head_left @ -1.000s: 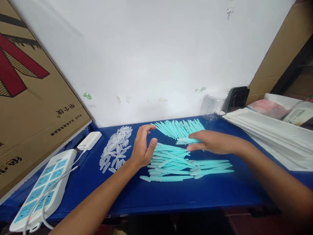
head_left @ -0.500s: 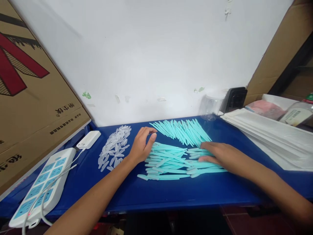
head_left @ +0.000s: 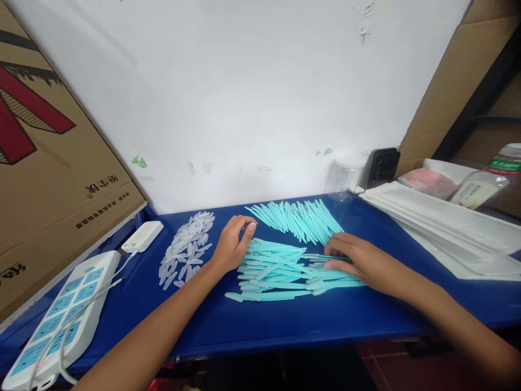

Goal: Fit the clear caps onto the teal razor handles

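Observation:
Many turquoise eyebrow razors (head_left: 271,266) lie in a loose heap at the middle of the table. Behind them a second row of the razors (head_left: 297,217) fans out slantwise. My left hand (head_left: 236,241) rests at the left end of the near heap, fingers curved and thumb apart, with nothing visible between them. At the heap's right side, my right hand (head_left: 352,255) has its fingers and thumb closed around the ends of several razors; its palm side is hidden. Left of my left hand lies a pile of small clear plastic caps (head_left: 185,247).
A white power strip (head_left: 61,315) with cables and a white adapter (head_left: 142,236) lie at the left, beside a cardboard box (head_left: 52,163). At the back right stand a clear jar (head_left: 345,179) and a black object (head_left: 383,167). White sheets (head_left: 439,222) and a plastic bottle (head_left: 484,182) are at the right.
The view has shifted slightly. The razors by my right hand have turned, now showing thin edges, with its fingers around them. My left hand stays by the heap.

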Tool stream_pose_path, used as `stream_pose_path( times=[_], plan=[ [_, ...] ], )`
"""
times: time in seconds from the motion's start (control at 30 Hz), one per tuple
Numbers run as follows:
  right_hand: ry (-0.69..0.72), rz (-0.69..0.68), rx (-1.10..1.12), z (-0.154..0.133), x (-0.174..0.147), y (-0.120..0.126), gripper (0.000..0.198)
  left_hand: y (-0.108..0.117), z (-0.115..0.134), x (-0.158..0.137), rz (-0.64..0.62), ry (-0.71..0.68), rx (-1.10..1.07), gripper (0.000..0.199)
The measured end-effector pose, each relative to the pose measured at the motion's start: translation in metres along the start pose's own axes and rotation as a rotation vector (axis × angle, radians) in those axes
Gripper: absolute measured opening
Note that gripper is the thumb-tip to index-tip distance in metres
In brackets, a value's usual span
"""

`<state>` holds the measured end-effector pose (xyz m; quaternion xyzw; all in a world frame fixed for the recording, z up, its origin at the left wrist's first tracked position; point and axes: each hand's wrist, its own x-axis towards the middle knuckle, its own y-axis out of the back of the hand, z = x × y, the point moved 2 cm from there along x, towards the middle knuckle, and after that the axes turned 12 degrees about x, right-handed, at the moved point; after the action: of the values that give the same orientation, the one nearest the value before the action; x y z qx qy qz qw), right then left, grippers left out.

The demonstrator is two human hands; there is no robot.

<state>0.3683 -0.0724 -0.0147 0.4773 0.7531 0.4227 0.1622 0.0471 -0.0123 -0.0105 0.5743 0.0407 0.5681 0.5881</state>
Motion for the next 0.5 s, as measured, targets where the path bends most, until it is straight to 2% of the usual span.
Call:
stream_pose_path(
  times=[0.1,0.17,0.23,0.3,0.4,0.5],
  plan=[
    [-0.033,0.156,-0.05,0.001,0.01,0.008,0.042,0.0,-0.001,0.0,0.004,-0.001,-0.009,0.03],
    [-0.115,0.28,-0.137,0.005,0.021,0.017,0.045,0.001,-0.003,0.0,0.016,0.01,-0.011,0.029],
    [-0.23,0.349,-0.243,0.008,0.036,0.026,0.046,0.001,-0.004,0.001,0.022,0.023,-0.013,0.029],
    [-0.361,0.314,-0.352,0.012,0.052,0.032,0.056,0.001,-0.005,0.001,0.018,0.026,-0.016,0.029],
    [-0.526,0.145,-0.432,0.015,0.073,0.032,0.073,0.001,-0.005,0.001,0.021,0.017,-0.018,0.028],
    [-0.589,0.065,-0.446,0.016,0.087,0.024,0.072,0.003,-0.004,0.0,0.023,-0.002,-0.01,0.028]
  ],
)
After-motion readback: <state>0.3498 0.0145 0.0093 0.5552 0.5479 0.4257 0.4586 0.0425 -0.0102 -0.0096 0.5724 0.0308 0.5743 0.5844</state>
